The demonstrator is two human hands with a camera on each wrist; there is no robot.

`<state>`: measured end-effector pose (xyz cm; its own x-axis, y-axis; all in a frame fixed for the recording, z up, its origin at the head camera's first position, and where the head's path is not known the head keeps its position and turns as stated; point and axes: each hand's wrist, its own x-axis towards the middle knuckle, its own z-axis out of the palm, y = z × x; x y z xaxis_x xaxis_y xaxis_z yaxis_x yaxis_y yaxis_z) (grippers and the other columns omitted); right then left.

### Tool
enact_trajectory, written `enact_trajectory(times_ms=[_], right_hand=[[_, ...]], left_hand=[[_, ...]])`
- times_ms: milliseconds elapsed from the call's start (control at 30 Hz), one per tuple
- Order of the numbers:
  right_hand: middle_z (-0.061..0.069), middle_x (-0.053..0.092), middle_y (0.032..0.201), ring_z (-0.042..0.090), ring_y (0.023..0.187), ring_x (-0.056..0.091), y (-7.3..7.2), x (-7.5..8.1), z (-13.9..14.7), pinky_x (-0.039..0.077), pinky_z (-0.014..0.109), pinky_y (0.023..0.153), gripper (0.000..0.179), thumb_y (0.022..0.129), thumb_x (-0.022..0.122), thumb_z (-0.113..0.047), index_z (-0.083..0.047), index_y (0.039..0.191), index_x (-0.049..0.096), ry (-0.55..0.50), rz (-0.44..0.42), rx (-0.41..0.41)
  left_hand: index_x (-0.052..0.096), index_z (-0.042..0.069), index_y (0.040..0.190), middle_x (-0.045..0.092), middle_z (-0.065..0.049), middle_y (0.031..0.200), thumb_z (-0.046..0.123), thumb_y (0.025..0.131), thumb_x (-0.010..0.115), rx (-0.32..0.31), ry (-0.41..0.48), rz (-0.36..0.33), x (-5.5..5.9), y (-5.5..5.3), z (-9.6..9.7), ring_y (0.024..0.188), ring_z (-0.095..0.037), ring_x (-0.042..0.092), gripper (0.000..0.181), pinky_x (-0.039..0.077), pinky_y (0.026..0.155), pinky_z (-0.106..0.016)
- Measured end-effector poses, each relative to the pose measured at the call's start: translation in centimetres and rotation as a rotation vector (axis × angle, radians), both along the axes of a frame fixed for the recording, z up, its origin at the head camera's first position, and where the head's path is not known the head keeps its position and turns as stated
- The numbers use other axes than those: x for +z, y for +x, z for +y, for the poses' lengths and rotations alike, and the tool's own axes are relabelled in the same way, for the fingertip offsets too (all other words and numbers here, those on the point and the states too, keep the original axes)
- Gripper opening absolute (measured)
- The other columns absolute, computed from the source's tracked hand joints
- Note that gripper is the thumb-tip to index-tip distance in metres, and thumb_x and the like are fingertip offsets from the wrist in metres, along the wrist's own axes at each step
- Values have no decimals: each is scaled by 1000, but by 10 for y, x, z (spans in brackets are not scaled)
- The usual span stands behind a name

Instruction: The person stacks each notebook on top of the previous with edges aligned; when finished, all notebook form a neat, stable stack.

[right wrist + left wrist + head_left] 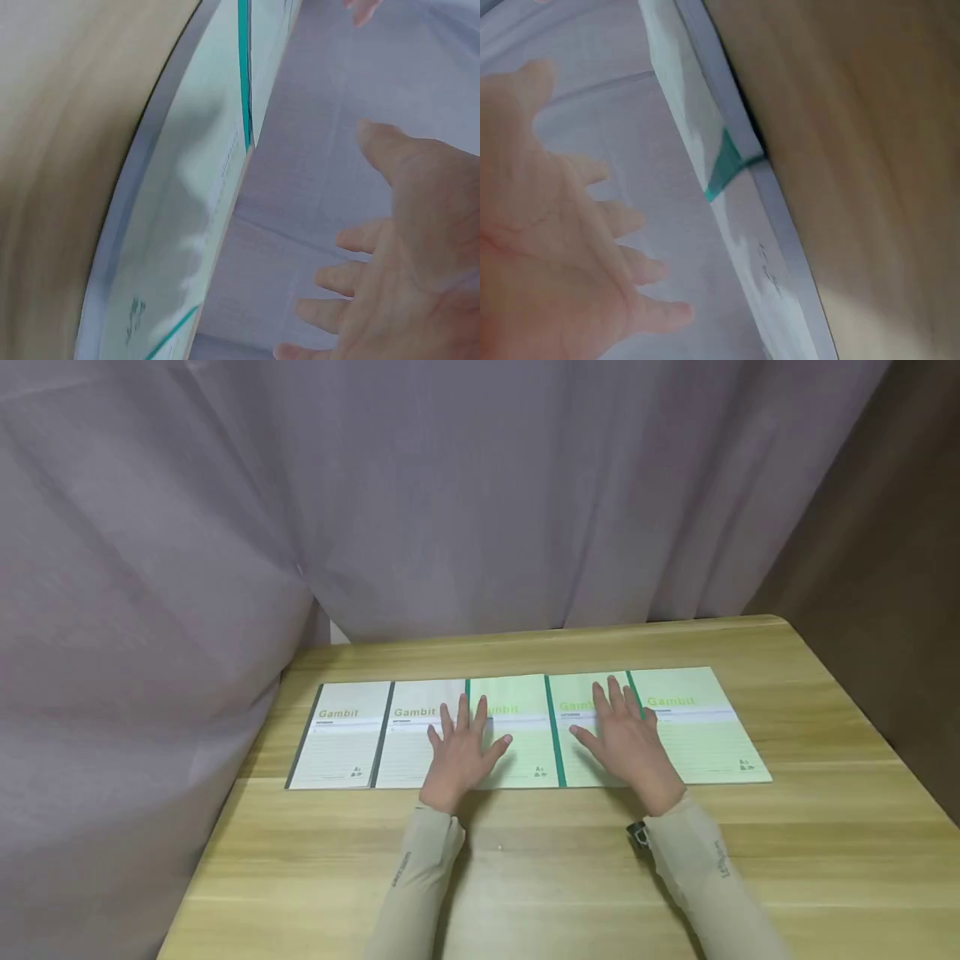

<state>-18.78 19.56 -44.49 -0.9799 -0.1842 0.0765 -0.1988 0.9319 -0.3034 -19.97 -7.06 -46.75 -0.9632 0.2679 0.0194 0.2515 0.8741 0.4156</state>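
Several lined notebooks marked "Gambit" lie side by side in a row. The leftmost notebook [337,747] and its neighbour [401,756] are whitish with dark spines. Three pale green ones with green spines follow: a middle notebook [528,752], a fourth [573,770] and a rightmost one [705,747]. My left hand [459,756] hovers palm down, fingers spread, over the second and middle notebooks. Over the fourth and rightmost notebooks is my right hand [630,743], also spread. Both wrist views show a gap between the palms and the notebooks [742,217].
The notebooks lie on a wood-grain table [525,877] with a rounded far right corner. A grey-purple curtain [450,502] hangs behind it and down its left side. A brown surface [885,568] stands at the right. A small black device [637,835] sits at the right cuff.
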Motion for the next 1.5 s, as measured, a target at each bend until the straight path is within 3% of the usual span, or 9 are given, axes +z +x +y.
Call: enact_trajectory(times_ms=[167,333,633,900,1500], right_hand=[[35,11,161,56,144,16,1,8,11,19,79,103,80,104,49,-46,8,156,21,-32,5,-10],[36,12,160,57,143,18,4,9,21,20,79,103,80,104,51,-43,10,155,21,-50,8,-34],[39,12,158,59,142,18,5,5,30,19,80,102,80,103,55,-37,11,155,19,-78,7,-66],[38,6,159,60,143,12,16,3,43,15,80,103,82,105,49,-43,11,156,15,-118,-37,-124],[45,6,155,64,138,17,31,4,87,20,82,97,80,104,52,-37,17,152,18,-149,47,-218]], left_hand=[[19,15,163,10,-23,166,57,101,47,6,1,-3,5,-3,10,147,-54,4,80,11,110,-76],[19,14,163,10,-22,166,55,101,50,-32,-4,-17,9,-3,24,147,-55,4,81,11,109,-76],[17,17,163,12,-20,166,61,99,47,-29,-105,-16,4,-3,40,147,-54,8,83,11,110,-76],[17,18,163,10,-18,167,57,99,52,-62,-105,-70,10,0,57,149,-51,5,83,8,112,-74],[16,19,164,8,-16,168,56,100,51,-119,-87,-121,16,2,91,150,-48,5,81,8,112,-73]])
